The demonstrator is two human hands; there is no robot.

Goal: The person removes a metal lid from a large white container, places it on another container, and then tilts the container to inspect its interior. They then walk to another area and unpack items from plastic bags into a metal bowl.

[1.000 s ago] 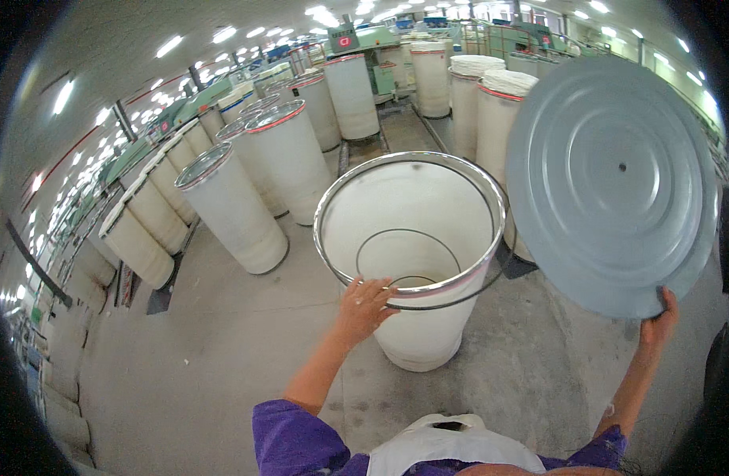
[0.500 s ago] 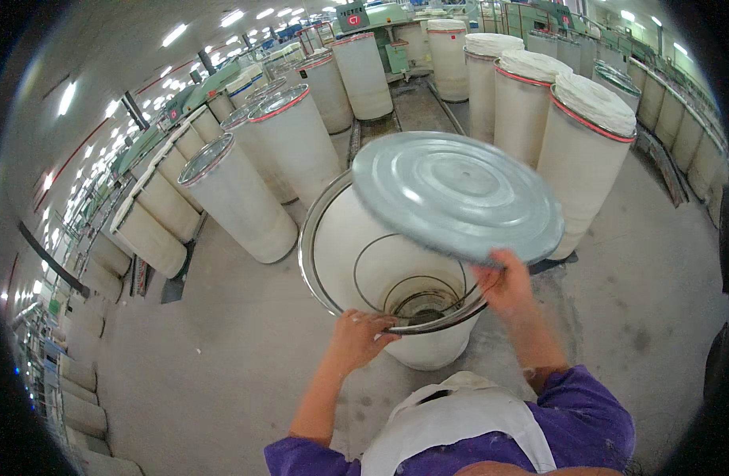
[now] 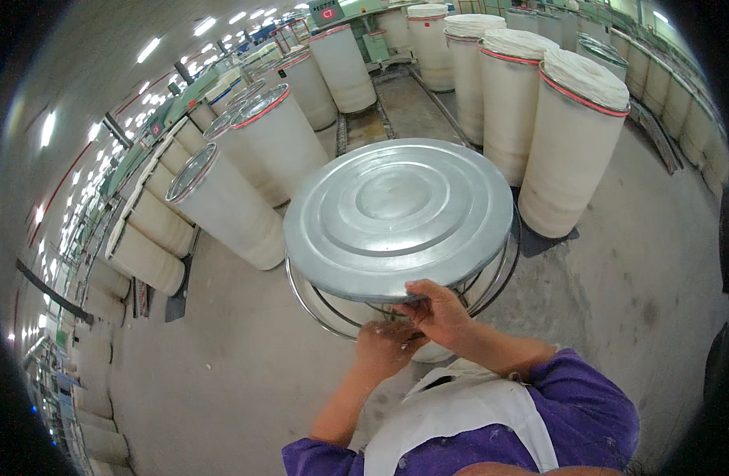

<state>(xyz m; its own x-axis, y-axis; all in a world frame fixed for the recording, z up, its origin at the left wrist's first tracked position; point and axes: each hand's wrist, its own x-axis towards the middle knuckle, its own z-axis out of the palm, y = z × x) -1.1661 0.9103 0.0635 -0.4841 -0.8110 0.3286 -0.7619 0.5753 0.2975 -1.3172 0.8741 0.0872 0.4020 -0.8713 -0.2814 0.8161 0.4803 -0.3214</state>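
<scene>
A round grey metal disc [image 3: 400, 258] with raised rings is in my right hand [image 3: 444, 313], thumb on top at its near edge. It sits tilted over the mouth of a tall white spinning can, hiding most of the opening. The can's shiny metal rim [image 3: 303, 300] shows below the disc on the left, with dark spring rings inside. My left hand [image 3: 387, 347] is closed at the near side of this rim, just under my right hand. Its fingertips are partly hidden.
White cans with fluffy sliver coiled on top [image 3: 583, 79] stand at the right. Other cans [image 3: 230, 202] stand to the left, beyond them a long row. A floor track [image 3: 416, 99] runs toward green machinery [image 3: 376, 47] at the back. Grey floor [image 3: 245, 357] surrounds me.
The disc has moved left and nearer, now covering most of the can's mouth. My right hand came left with it, close to my left hand, which moved slightly right and down.
</scene>
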